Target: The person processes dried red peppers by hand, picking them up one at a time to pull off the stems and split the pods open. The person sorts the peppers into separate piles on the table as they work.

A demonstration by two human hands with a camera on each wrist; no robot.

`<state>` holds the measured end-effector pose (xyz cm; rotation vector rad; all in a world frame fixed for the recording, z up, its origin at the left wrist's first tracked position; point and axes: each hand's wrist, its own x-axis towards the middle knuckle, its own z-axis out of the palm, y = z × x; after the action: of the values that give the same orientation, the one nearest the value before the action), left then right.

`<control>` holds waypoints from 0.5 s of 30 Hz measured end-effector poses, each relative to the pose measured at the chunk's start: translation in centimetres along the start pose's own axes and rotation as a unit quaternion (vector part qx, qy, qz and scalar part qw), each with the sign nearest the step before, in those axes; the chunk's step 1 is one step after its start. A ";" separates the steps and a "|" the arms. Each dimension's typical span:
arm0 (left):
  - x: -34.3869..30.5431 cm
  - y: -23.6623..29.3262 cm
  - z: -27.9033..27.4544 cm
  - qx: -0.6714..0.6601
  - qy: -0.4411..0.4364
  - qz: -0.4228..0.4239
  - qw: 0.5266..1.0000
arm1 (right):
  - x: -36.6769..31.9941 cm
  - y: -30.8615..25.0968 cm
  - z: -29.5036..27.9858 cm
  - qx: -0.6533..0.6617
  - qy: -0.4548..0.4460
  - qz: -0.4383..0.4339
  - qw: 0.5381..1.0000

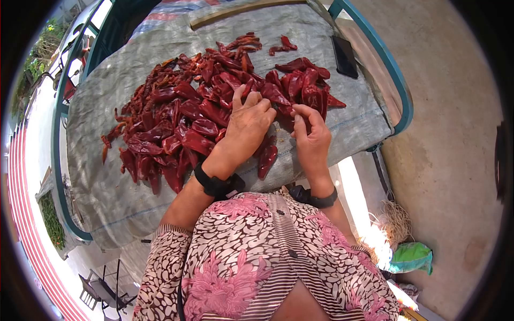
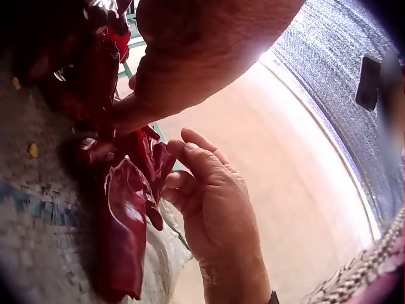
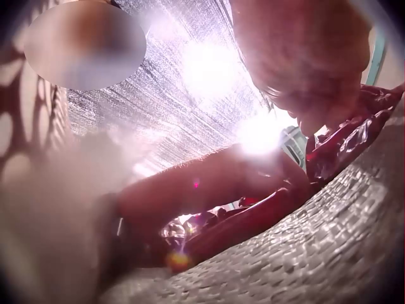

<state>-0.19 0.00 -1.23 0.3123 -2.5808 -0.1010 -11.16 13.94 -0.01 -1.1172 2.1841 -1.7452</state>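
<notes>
Dried red chili peppers [image 1: 187, 109] lie in a broad heap on a grey woven sheet [image 1: 101, 176]. My left hand [image 1: 247, 125] is over the heap's near right side, one finger stretched forward; in the left wrist view its thumb side meets the peppers, and I cannot tell what its hidden fingers hold. Close by on the right, my right hand [image 1: 313, 139] pinches the edge of a dried red pepper [image 2: 163, 158] at its fingertips. Below the hands, a single pepper [image 1: 267, 161] rests on the sheet. The right wrist view is hazy with glare.
A black phone [image 1: 344, 56] lies at the sheet's far right. Green metal rails [image 1: 393, 75] bound the surface, and a wooden strip [image 1: 241, 13] crosses its far edge. Small loose peppers [image 1: 282, 46] lie behind the heap. A green bag [image 1: 411, 258] stands on the floor.
</notes>
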 end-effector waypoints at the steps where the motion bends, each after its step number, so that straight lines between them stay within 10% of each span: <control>1: 0.1 0.1 0.3 0.021 0.015 -0.002 1.000 | -0.1 0.0 0.0 -0.001 -0.002 -0.009 1.000; 15: -0.1 0.0 1.6 0.041 0.077 -0.033 0.996 | -0.4 0.7 0.2 -0.018 -0.010 -0.028 0.999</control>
<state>-0.91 0.05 -2.66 0.4197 -2.4260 0.0047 -11.07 14.10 -0.78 -1.2118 2.2018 -1.7146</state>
